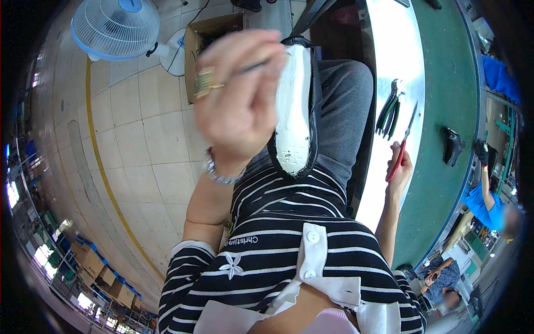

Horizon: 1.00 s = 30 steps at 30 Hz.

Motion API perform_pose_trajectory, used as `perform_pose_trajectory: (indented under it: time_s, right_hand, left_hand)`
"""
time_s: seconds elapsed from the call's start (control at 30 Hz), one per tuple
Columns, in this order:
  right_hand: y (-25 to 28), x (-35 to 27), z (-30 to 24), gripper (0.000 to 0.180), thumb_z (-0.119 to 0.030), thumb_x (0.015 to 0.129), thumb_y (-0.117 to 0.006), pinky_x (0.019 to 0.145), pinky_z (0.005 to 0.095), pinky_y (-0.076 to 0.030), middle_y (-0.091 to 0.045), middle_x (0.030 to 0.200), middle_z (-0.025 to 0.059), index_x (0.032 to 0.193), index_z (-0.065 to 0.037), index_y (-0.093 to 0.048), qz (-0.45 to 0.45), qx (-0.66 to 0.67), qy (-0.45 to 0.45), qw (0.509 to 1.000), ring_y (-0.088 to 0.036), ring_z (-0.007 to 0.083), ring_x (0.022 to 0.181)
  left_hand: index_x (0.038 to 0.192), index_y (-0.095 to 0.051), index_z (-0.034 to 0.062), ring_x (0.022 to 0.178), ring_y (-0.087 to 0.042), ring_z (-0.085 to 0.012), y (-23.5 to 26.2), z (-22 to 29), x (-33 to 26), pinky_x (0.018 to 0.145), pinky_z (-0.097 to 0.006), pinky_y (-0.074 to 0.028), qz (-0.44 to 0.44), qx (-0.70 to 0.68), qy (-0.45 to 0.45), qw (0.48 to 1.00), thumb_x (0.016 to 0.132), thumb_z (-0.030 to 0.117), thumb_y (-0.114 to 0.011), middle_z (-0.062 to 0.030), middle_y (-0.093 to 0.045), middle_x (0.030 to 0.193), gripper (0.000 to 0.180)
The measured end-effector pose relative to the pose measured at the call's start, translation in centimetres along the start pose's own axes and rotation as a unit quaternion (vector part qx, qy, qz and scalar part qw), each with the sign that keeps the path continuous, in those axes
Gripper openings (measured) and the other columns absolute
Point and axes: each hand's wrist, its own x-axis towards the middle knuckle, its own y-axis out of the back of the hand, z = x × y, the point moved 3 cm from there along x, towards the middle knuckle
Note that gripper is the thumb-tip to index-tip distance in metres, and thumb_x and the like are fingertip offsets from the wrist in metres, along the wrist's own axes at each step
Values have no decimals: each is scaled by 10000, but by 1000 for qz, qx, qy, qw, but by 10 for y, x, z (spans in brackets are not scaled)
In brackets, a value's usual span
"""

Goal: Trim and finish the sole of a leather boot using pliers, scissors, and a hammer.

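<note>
- The left hand [239,103] is raised close to the camera and blurred; its fingers are curled in around a thin dark stick-like tool [255,67], of which only a short stretch shows past the fingertips. What kind of tool it is cannot be made out.
- A gold ring [204,82] sits on one finger and a silver bracelet [221,173] circles that wrist.
- The right hand [401,167] is out at the edge of the workbench [445,100], closed around the red handles of a pair of scissors [401,146]; the blades point up and away along the bench.
- A shoe upper on a white last [295,106] lies on the person's lap, on the grey trouser leg [347,111]. Its long axis runs away from the body, sole side up, with the heel end nearest the striped shirt [278,245]. The raised hand hides its left edge and part of the toe end.
- Green-handled pliers [389,111] lie on the pale strip of the bench, just beyond the scissors.
- A dark shoe [453,146] stands on the green surface, well apart from the hands.
- An open brown cardboard box [208,42] stands on the tiled floor behind the raised hand, partly covered by it; its contents cannot be seen.
- A blue-and-white fan [115,26] stands beside the box.
- More brown cartons [92,259] line the far left rim, small and bent by the lens.
- Another person in a blue top [483,203] works at the right edge.
</note>
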Motion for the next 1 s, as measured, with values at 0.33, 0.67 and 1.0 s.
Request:
perform_pose_trajectory:
  time_s: [0.33, 0.67, 1.0]
  right_hand:
    - [58, 32, 89, 438, -297, 853, -686, 796, 385, -489, -662, 964, 178, 1146, 26, -656, 168, -340, 93, 921, -631, 264, 918]
    - [-23, 95, 5, 563, -343, 856, -673, 978, 435, -425, -540, 1259, 253, 1271, 18, -551, 148, -226, 222, 937, -530, 391, 1154]
    - [-57, 122, -5, 513, -265, 877, -599, 898, 466, -465, -570, 1109, 304, 1300, 8, -503, 54, -231, 194, 952, -573, 423, 1041]
  left_hand:
    - [1096, -684, -15, 1032, -560, -246, 24, -135, -23, 859, -331, -468, -106, 167, 155, 968, 905, 198, -660, -165, -568, 1288, 287]
    - [1484, -296, 23, 1416, -273, -358, -29, -67, -64, 1153, -407, -222, -212, -8, 167, 963, 991, 338, -468, -199, -274, 1540, 610]
    - [1243, -609, 27, 1312, -438, -318, -135, 15, -45, 1125, -467, -261, -420, -23, -79, 904, 920, 380, -587, -147, -585, 1298, 479]
